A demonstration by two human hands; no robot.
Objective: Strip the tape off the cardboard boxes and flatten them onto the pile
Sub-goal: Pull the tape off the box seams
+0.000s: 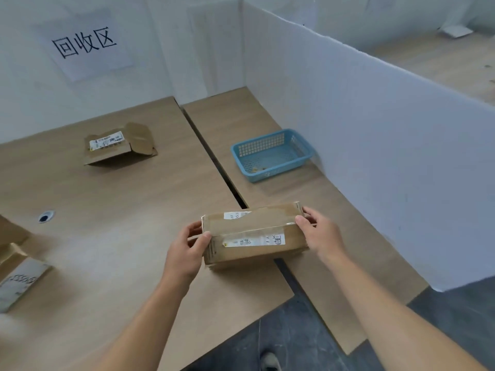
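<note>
1. Bare left hand (187,253) is gripping the left end of a taped brown cardboard box (254,250). Its thumb is lying on the near upper edge and its fingers are curling round the far side.
2. Bare right hand (322,236) is gripping the right end. Its thumb is pressing the top corner and its fingers are wrapping behind.
3. Left forearm (144,317) and right forearm (388,311), both bare, are reaching forward from the lower edge and converging, wrists roughly straight.

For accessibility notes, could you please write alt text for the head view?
Left hand and right hand grip the ends of a taped brown cardboard box at a wooden table; beyond lie an opened cardboard box and blue plastic basket.
</note>
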